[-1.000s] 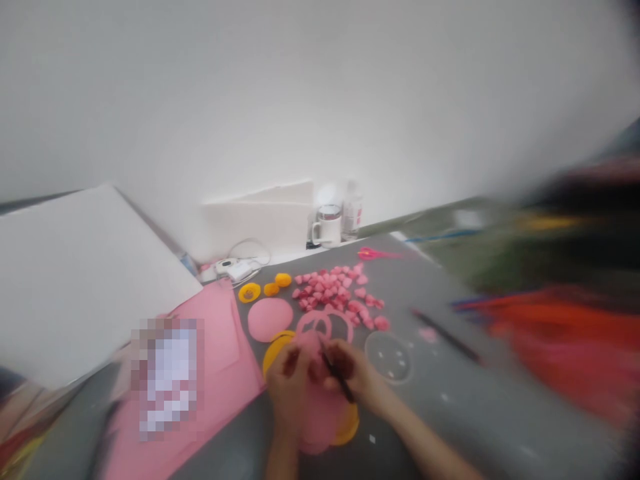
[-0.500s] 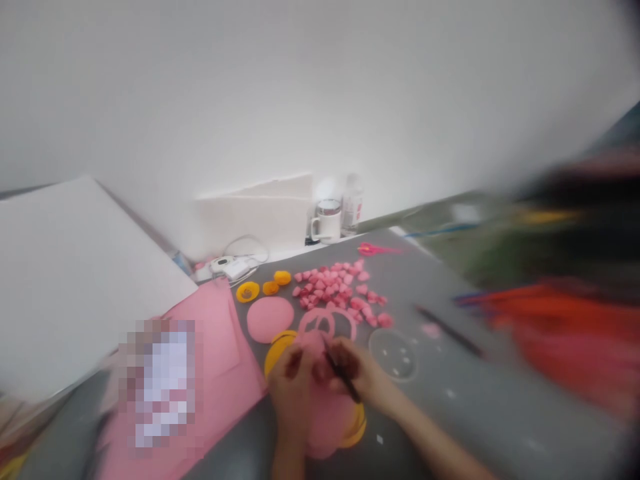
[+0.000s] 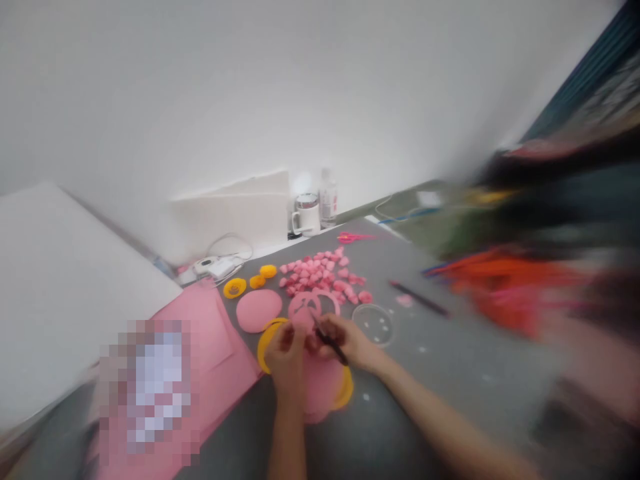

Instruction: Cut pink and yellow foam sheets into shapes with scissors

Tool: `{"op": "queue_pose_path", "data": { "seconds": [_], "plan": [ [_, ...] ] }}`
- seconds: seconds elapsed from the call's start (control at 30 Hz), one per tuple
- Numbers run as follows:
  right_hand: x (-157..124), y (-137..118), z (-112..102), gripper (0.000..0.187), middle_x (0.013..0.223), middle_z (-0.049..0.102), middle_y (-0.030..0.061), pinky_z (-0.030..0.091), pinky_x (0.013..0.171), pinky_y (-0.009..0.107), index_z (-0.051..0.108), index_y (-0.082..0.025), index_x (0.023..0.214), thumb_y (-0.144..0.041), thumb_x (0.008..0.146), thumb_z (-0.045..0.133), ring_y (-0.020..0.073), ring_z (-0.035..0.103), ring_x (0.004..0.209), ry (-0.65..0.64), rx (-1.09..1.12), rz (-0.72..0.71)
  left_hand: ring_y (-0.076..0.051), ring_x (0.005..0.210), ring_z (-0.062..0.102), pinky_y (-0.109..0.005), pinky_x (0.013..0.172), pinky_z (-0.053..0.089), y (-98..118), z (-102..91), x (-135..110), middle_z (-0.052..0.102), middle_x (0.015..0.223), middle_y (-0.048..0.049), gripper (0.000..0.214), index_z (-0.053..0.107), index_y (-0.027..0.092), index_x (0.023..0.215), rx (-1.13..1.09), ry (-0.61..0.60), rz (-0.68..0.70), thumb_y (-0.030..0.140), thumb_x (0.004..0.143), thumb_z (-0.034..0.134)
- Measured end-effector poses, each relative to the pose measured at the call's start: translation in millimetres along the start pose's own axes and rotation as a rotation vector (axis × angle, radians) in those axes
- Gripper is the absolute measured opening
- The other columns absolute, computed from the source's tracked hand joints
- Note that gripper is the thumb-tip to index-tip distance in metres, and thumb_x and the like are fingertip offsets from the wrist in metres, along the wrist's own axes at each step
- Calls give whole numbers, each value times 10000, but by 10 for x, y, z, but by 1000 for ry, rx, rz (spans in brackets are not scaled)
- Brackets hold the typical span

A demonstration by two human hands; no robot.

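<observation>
Left hand (image 3: 283, 347): you're pinching a pink paper piece (image 3: 303, 323) at lower centre of the frame.
Right hand (image 3: 351, 340): you're gripping a slim dark tool (image 3: 335, 349), slanting toward that paper.
Rounds: smooth, flat pink rounds (image 3: 323, 393) are lying beneath your hands, overlapping yellow rounds (image 3: 265, 350).
Gray tabletop (image 3: 415, 380): it's bearing chunky little pink pieces (image 3: 320, 268) at centre, with yellow coils (image 3: 235, 288) sitting to their left.
Lower left: wide pink sheets (image 3: 200, 327) are overlapping, crisp-edged.
Room: a plain pale wall (image 3: 300, 80) is filling the top; a glossy white mug (image 3: 307, 219) is standing below; the right edge is blurring.
</observation>
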State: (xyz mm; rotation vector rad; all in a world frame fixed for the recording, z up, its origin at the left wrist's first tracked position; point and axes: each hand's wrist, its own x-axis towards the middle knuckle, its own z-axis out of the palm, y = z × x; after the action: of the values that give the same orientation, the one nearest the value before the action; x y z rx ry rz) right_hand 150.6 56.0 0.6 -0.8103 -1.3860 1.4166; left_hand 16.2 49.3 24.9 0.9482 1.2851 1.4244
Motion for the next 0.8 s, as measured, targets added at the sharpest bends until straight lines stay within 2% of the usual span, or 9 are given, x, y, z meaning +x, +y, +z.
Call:
{"op": "queue_pose_path", "data": {
  "seconds": [0.13, 0.27, 0.57, 0.8],
  "plan": [
    [8, -1, 28, 403, 588, 426, -61, 299, 446, 196, 509, -192, 809, -452, 620, 752, 88, 383, 518, 37, -43, -28, -112, 505, 505, -213, 504, 411, -22, -30, 9, 565, 543, 13, 301, 580, 155, 644, 76, -11, 23, 445, 711, 622],
    [2, -5, 50, 372, 596, 434, -63, 290, 444, 193, 513, -191, 805, -398, 621, 763, 81, 369, 515, 54, -67, -20, -120, 535, 515, -216, 526, 417, -25, -41, 13, 566, 565, 8, 299, 585, 157, 628, 123, -12, 25, 442, 709, 622],
    [8, 49, 8, 361, 599, 392, -70, 258, 459, 197, 517, -186, 850, -358, 638, 753, 86, 332, 533, 53, -11, 7, -144, 612, 561, -226, 561, 429, 79, -16, -10, 611, 632, -11, 214, 621, 159, 687, 166, -54, 42, 372, 699, 644],
    [2, 118, 17, 350, 606, 435, -63, 290, 475, 198, 516, -194, 843, -328, 629, 758, 94, 383, 548, 31, 3, 32, -115, 519, 513, -216, 522, 410, 22, -63, -1, 565, 546, 13, 271, 577, 164, 622, 146, -12, 85, 410, 734, 597]
  ]
}}
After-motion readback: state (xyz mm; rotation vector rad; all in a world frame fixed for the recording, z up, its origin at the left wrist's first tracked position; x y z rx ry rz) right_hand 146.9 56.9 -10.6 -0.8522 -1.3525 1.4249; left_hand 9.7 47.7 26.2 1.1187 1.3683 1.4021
